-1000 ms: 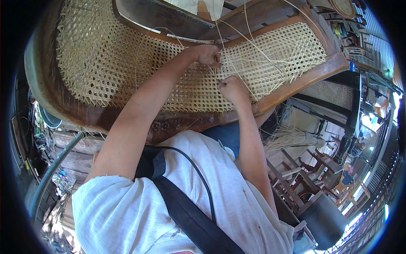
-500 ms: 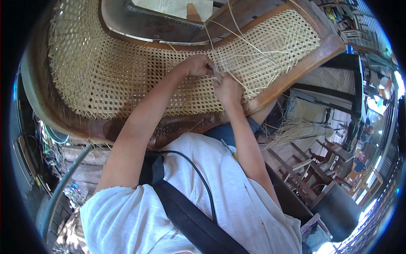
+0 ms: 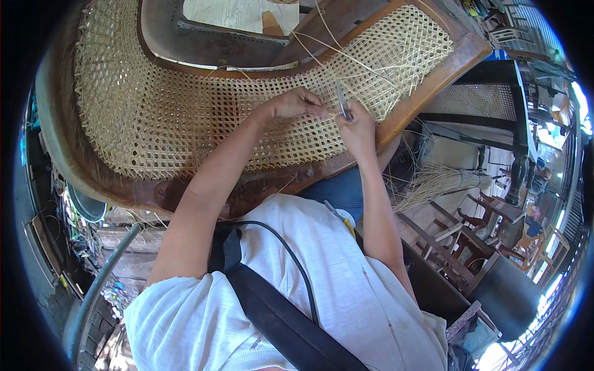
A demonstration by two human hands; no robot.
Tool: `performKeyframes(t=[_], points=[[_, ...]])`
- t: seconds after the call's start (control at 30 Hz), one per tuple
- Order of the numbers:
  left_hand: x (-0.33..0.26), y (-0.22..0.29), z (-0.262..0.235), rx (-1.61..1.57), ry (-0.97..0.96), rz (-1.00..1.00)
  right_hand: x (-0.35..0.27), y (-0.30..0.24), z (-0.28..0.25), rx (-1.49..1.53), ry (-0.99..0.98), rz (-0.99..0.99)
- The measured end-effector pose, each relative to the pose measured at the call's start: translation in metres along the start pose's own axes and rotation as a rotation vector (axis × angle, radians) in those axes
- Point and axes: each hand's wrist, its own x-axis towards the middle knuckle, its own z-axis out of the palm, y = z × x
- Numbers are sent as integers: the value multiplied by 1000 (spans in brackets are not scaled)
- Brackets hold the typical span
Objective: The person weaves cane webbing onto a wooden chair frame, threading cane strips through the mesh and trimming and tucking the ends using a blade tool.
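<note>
A curved wooden frame (image 3: 427, 79) lies across my front, filled with woven cane mesh (image 3: 179, 105). Over the mesh, my right hand (image 3: 357, 128) is closed around a small knife (image 3: 341, 99), whose pale blade points away from me. My left hand (image 3: 298, 104) pinches at the left of it, just above the weave. A thin cane strand (image 3: 333, 115) seems to run from its fingertips toward the right hand, though its ends are hard to make out. Other loose cane strands (image 3: 352, 59) arc over the far right part of the mesh.
A bundle of loose cane (image 3: 448, 180) lies to the right, by a dark chair with a woven panel (image 3: 482, 102). Wooden furniture parts (image 3: 445, 241) crowd the lower right. A bent metal pipe (image 3: 102, 278) rises at the left. A wooden block (image 3: 271, 23) sits beyond the frame.
My right hand has moved right and turned the knife blade upward, away from the left fingers. My left hand has shifted slightly right and lower. The view has also shifted a little.
</note>
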Motion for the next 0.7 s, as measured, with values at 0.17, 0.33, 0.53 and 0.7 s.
performKeyframes(t=[0.17,0.33,0.53,0.7], points=[[-1,-32,-12,-19,150,30,-22,-33,5,-530,-155,50],[2,-47,-19,100,200,28,-21,-36,23,-808,-317,25],[3,-38,-17,47,194,24,-10,-31,34,-831,-286,11],[4,-46,-21,188,175,44,-12,-6,32,-609,-171,21]])
